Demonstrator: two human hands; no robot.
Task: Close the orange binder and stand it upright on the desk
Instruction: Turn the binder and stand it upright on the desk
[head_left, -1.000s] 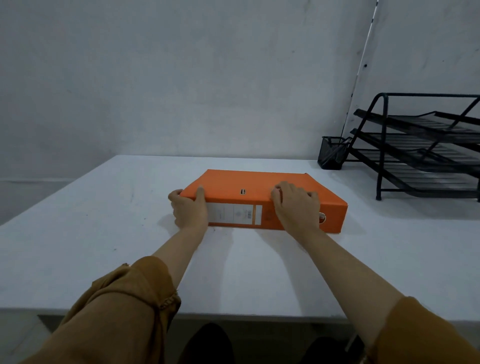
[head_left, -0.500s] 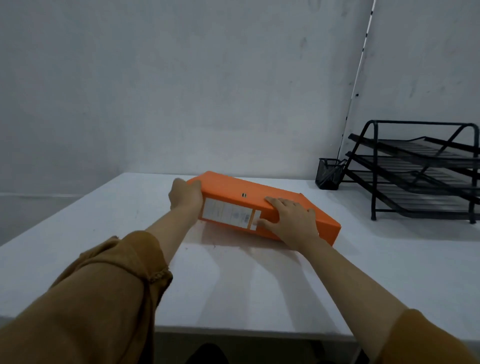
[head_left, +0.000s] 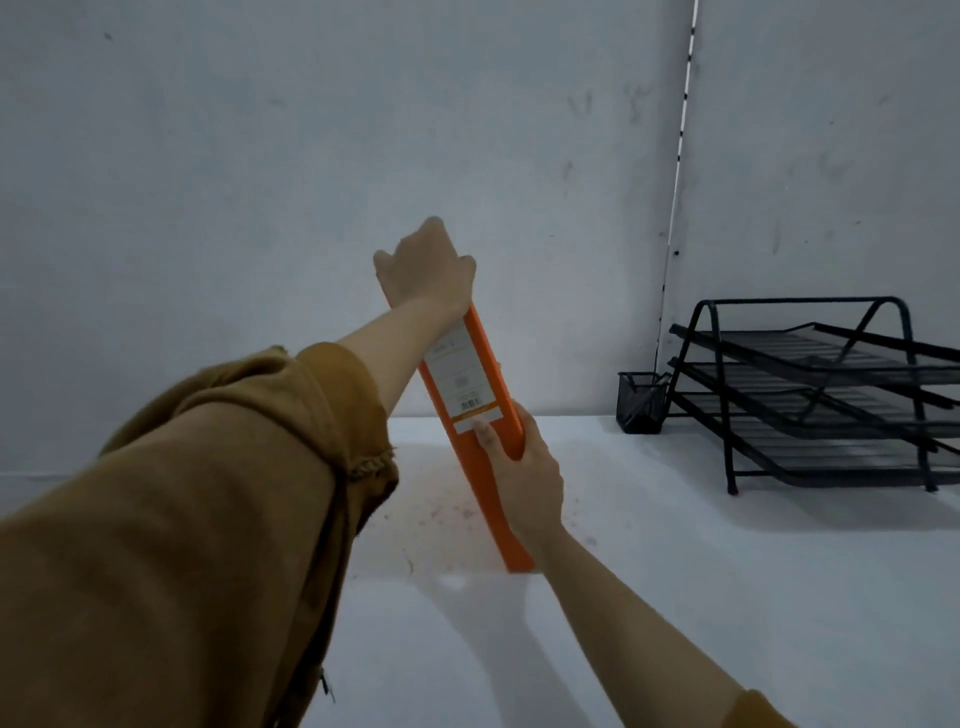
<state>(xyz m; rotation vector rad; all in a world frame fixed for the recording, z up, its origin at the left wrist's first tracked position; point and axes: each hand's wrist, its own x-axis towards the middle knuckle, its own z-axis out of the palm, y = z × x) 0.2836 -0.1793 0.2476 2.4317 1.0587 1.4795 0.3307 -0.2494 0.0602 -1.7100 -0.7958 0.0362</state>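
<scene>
The orange binder (head_left: 488, 499) is closed and stands nearly upright on the white desk (head_left: 675, 597), spine with its white label facing me, its top leaning to the left. Its lower end rests on the desk. My left hand (head_left: 423, 267) grips the top end of the binder from above. My right hand (head_left: 524, 475) is wrapped around the lower half of the spine, thumb on the front. The binder's covers are hidden behind the spine.
A black three-tier wire tray rack (head_left: 826, 395) stands at the right back of the desk, with a small black mesh cup (head_left: 640, 402) beside it on the left. Grey walls rise right behind the desk.
The binder lay flat a second ago, then its left end rose. Now both hands have tipped it up onto its end, my left hand moving high and my right staying low.
</scene>
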